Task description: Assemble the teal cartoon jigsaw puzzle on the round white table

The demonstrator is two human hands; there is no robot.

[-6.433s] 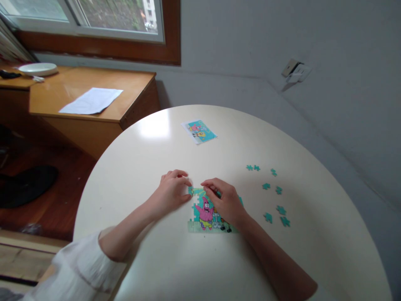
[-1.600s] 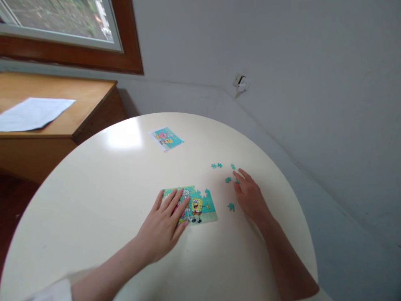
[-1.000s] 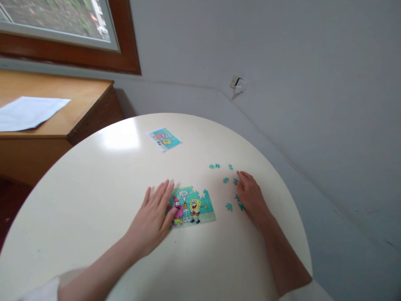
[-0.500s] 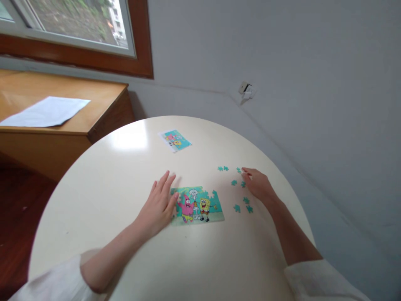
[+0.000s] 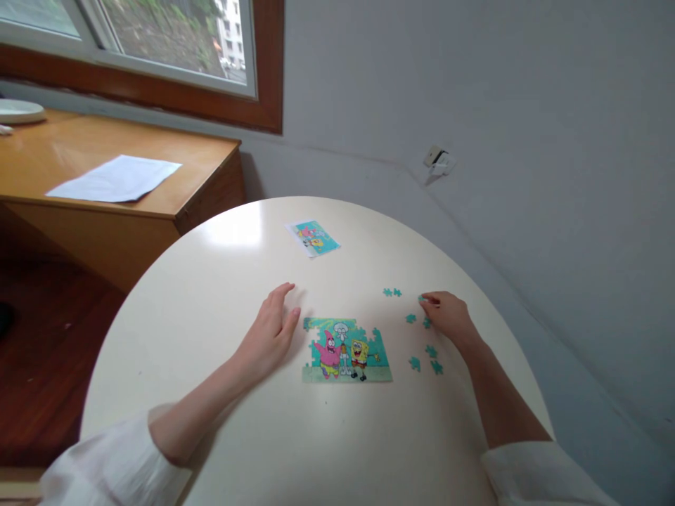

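A partly built cartoon jigsaw puzzle [image 5: 346, 351] lies on the round cream table [image 5: 221, 281]. My left hand [image 5: 271, 330] rests flat on the table just left of the puzzle, fingers stretched out. My right hand [image 5: 449, 314] is to the puzzle's right among several loose teal pieces [image 5: 422, 363]. Its fingertips pinch a teal piece [image 5: 422, 299] at the far side of the scatter. Two joined teal pieces [image 5: 391, 292] lie a little further left of it.
A small reference picture card [image 5: 312, 237] lies near the table's far edge. A wooden desk [image 5: 121, 204] with a white sheet [image 5: 114, 178] and a plate [image 5: 18, 110] stands at the left under a window. A grey wall with a socket [image 5: 437, 159] runs along the right.
My left hand slid off the puzzle to its left side, uncovering it. My right hand reached further out among the loose pieces and closed its fingertips on one.
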